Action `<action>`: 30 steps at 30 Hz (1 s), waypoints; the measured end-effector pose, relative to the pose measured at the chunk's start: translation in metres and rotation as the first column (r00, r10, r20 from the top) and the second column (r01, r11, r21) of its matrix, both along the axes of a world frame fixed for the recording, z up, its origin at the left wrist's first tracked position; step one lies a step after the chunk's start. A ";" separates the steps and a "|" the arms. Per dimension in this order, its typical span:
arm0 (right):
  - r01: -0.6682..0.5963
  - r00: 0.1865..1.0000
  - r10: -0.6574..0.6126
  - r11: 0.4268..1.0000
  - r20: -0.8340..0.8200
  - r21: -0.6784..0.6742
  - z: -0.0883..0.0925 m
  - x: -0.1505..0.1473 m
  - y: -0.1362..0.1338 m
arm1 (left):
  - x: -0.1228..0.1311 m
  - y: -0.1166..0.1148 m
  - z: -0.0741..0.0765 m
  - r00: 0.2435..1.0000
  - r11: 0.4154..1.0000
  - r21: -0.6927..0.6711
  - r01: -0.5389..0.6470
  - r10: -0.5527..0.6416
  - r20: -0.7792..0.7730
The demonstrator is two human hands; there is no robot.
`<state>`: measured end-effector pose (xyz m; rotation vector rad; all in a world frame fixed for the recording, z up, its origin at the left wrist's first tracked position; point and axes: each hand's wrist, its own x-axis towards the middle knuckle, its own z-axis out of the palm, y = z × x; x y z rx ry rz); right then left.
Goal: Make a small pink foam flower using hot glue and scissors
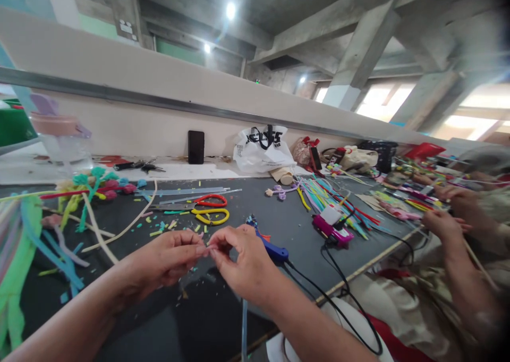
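Both hands meet over the dark table, fingertips pinched together. My left hand (169,258) grips one end of a small pink piece (209,249), which looks like a bit of chenille stem. My right hand (243,264) pinches its other end; the fingers hide most of it. Just behind my right hand lies a blue glue gun (274,249), its front partly covered by that hand. Beyond my hands are scissors with a red handle (210,200) and a yellow handle (211,216), with short coloured clippings (163,227) scattered about.
Chenille stems (26,245) and a turquoise branched piece (91,192) lie at left, near a plastic cup (64,139). A phone (196,147) leans on the partition beside a white bag (263,152). Right are a magenta device (332,231), a black cable (319,287) and a co-worker's hands (444,224).
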<state>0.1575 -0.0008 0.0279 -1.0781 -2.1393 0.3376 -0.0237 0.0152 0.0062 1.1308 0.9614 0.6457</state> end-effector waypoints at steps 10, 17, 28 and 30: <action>0.008 0.997 -0.014 0.997 -0.077 -0.079 -0.005 -0.004 -0.001 | -0.003 0.004 -0.010 1.000 1.000 0.014 0.006 -0.006 0.009; -0.130 0.938 -0.018 0.908 -0.345 -0.399 -0.004 -0.008 0.005 | 0.001 0.003 -0.010 0.998 0.996 0.058 -0.063 0.064 -0.012; -0.131 0.940 0.005 0.928 -0.342 -0.348 -0.007 -0.007 0.005 | 0.001 0.001 0.005 0.976 0.978 0.205 -0.037 0.079 -0.203; -0.123 0.934 -0.011 0.928 -0.357 -0.351 -0.007 -0.006 0.007 | 0.000 0.000 0.007 0.975 0.943 0.319 -0.093 0.152 -0.162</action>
